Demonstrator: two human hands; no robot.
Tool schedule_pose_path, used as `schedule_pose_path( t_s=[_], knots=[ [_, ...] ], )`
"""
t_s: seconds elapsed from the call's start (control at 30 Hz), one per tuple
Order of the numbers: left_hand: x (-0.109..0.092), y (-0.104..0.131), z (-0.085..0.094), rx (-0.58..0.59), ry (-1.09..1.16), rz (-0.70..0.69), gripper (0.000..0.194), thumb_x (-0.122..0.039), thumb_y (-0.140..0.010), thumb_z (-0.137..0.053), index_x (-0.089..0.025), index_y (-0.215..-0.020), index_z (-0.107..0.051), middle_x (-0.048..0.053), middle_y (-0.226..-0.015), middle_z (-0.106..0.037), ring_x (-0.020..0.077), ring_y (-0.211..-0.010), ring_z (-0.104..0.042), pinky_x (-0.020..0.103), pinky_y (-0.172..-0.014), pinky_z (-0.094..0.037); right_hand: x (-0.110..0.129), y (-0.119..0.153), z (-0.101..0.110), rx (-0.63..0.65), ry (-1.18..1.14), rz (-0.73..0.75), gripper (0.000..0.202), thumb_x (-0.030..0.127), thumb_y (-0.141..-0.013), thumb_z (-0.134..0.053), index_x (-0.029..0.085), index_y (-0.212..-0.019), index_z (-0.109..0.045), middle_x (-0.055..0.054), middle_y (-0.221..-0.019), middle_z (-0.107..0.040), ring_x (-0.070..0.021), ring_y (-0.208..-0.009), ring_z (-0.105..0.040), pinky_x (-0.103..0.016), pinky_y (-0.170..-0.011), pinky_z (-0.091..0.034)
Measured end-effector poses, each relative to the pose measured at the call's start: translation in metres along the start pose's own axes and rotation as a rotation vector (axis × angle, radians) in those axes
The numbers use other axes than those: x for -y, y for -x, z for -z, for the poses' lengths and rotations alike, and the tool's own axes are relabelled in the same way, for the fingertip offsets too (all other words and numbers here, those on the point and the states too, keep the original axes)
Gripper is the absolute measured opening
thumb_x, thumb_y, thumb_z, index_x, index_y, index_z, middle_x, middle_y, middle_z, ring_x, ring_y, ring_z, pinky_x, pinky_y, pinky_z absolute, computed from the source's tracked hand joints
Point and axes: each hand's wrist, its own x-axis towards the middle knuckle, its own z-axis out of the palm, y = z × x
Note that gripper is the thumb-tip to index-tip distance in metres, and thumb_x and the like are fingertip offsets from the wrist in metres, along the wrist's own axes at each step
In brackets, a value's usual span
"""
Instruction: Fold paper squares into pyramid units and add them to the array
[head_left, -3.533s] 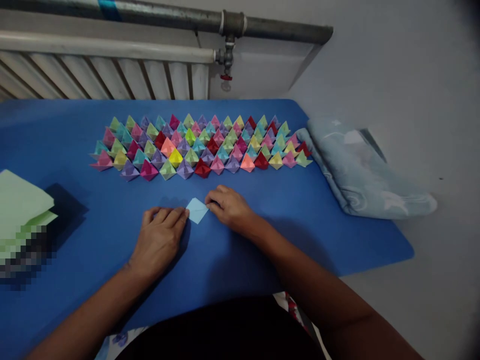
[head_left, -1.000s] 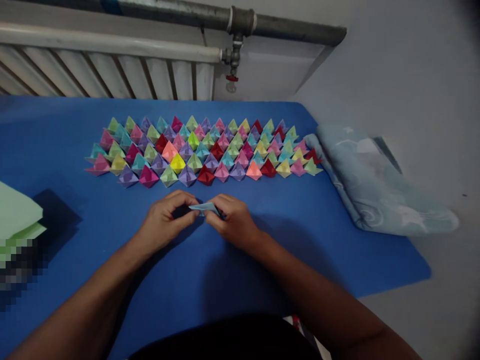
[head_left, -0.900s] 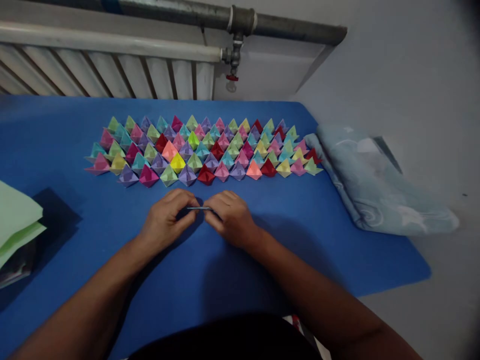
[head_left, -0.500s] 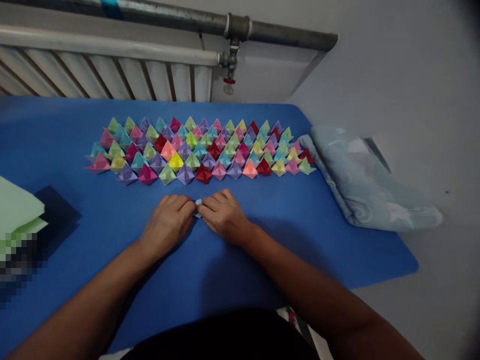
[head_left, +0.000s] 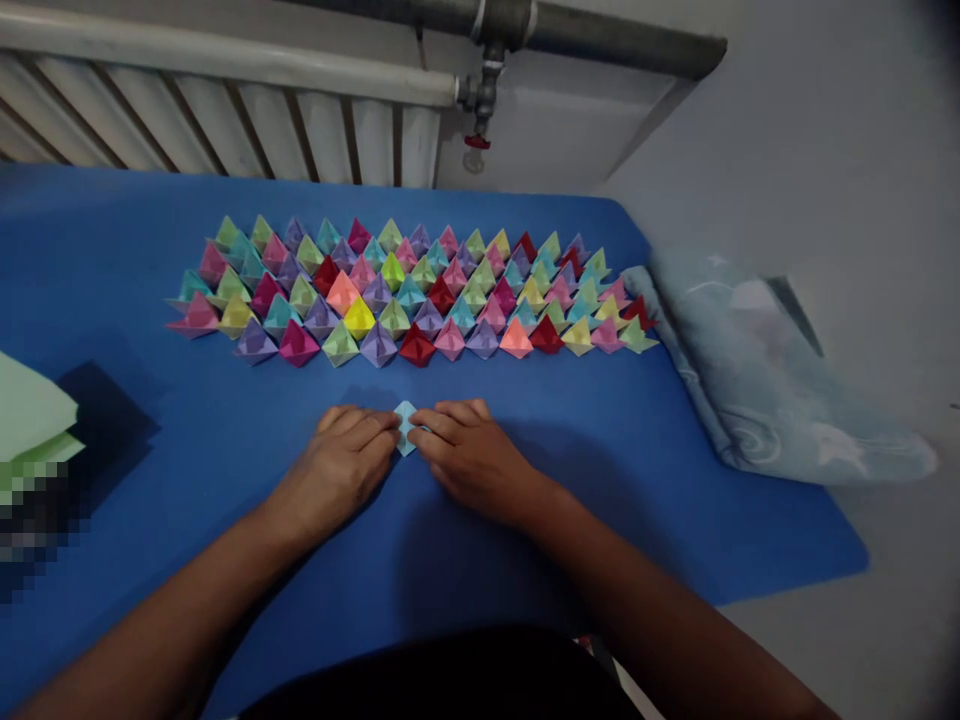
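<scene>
A small light-blue diamond of folded paper (head_left: 406, 432) lay flat on the smooth blue table (head_left: 337, 620), right between two bare hands. Think of the paper as the middle of a clock.

The left hand (head_left: 341, 458) was at nine o'clock. Its fingers were bent and close together, and the tips held the paper's left edge down. The right hand (head_left: 480, 452) was at three o'clock. Its pointing finger and thumb held the paper's right side, and its other fingers were bent too. Both arms came in from below, the left from eight o'clock and the right from four.

At twelve o'clock sat lots of pointy folded-paper shapes (head_left: 409, 296) in close rows: pink, red, purple, green, yellow, orange and blue. They did not touch the hands.

Near three o'clock was a folded grey-blue cloth with white swirls (head_left: 780, 390). Some pale green paper (head_left: 30, 410) was far off at nine o'clock, over something dark and too blurry to name. A white ribbed radiator (head_left: 225, 120) stood at eleven o'clock, and a little red valve handle (head_left: 477, 142) was just past twelve.
</scene>
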Motion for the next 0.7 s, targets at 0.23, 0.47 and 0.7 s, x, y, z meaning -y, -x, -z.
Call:
schedule_pose_path(
  t_s=[0.23,0.47,0.7],
  knots=[
    [0.005,-0.003,-0.006,0.042,0.029,-0.007,0.027,-0.018,-0.096,-0.044,-0.02,-0.1,-0.07,0.011,-0.125,-0.068,0.0225,-0.093,-0.065,0.043,-0.088,-0.047,-0.005,-0.001,0.009,0.067,-0.031,0.044,0.029,0.016,-0.097,-0.045,0.016,-0.121,-0.062,-0.013,-0.133,-0.061,-0.0261,-0.121,-0.049,-0.045,-0.095,-0.039],
    [0.012,-0.009,-0.002,0.111,-0.004,-0.073,0.022,-0.017,-0.094,-0.047,-0.02,-0.104,-0.067,0.01,-0.122,-0.07,0.0251,-0.098,-0.063,0.043,-0.088,-0.042,-0.011,-0.001,0.011,0.072,-0.143,0.01,0.031,0.015,-0.095,-0.048,0.018,-0.122,-0.062,-0.01,-0.135,-0.062,-0.0277,-0.122,-0.048,-0.046,-0.095,-0.038],
    [0.01,-0.008,-0.003,0.118,0.003,-0.056,0.022,-0.018,-0.096,-0.045,-0.021,-0.103,-0.066,0.008,-0.125,-0.069,0.0241,-0.099,-0.062,0.042,-0.09,-0.04,-0.016,0.003,0.004,-0.076,-0.288,-0.093,0.027,0.018,-0.094,-0.053,0.018,-0.119,-0.061,-0.01,-0.124,-0.066,-0.0234,-0.11,-0.055,-0.041,-0.095,-0.039]
  ],
)
